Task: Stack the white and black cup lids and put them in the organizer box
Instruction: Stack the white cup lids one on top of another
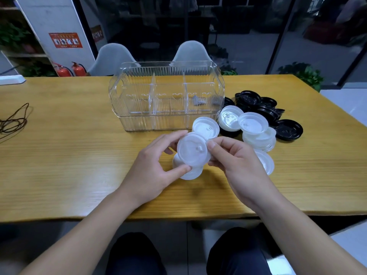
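Head view: both hands raised just above the near-centre of the wooden table (59, 155), sharing one white lid (193, 150). Left hand (156, 167) curled round the lid's left rim, thumb under the near edge, fingertips over the far edge. Right hand (236, 163) pinching the right rim, thumb tip on the top face near the small raised tab. Lid tilted towards the camera, top face showing; held so, probably for alignment before seating on the short white stack (188, 171) directly beneath, near the left thumb. Contact between held lid and stack: cannot tell.

Further loose white lids (256, 132) heaped just right of the hands, some overlapping, one (206, 127) lying just beyond the fingers. Black lids (258, 106) piled further right and farther off, untouched. Placement of both heaps within easy reach of the right hand judged deliberate, for feeding.

Clear organizer box (166, 100) standing beyond the hands, open, dividers upright, left and middle compartments showing no lids; small grey item in the right compartment, unidentifiable. Stacking judged at an early stage; nothing boxed yet.

Brown cord (14, 122) at far left, well apart.
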Demonstrator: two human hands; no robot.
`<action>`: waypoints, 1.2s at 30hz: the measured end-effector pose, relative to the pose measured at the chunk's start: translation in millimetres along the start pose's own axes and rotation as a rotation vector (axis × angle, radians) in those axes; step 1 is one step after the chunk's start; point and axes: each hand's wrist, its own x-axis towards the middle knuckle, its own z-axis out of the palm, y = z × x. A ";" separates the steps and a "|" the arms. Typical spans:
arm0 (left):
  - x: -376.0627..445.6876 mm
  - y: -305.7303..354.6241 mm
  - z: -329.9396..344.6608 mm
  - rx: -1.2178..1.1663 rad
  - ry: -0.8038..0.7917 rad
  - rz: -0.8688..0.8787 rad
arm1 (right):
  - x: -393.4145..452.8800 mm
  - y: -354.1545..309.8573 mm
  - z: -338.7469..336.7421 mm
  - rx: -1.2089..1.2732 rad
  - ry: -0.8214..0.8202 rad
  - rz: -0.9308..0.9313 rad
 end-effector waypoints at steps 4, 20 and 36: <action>3.3 -5.2 -2.7 -0.054 -0.007 -0.032 | 0.5 -3.5 0.1 -0.079 -0.036 -0.093; -2.9 -18.1 -8.2 0.091 -0.149 -0.100 | 1.6 30.6 -1.4 -0.824 -0.012 -0.301; -3.3 -20.9 -8.5 0.118 -0.181 -0.182 | 5.4 43.9 -2.0 -0.892 0.040 -0.409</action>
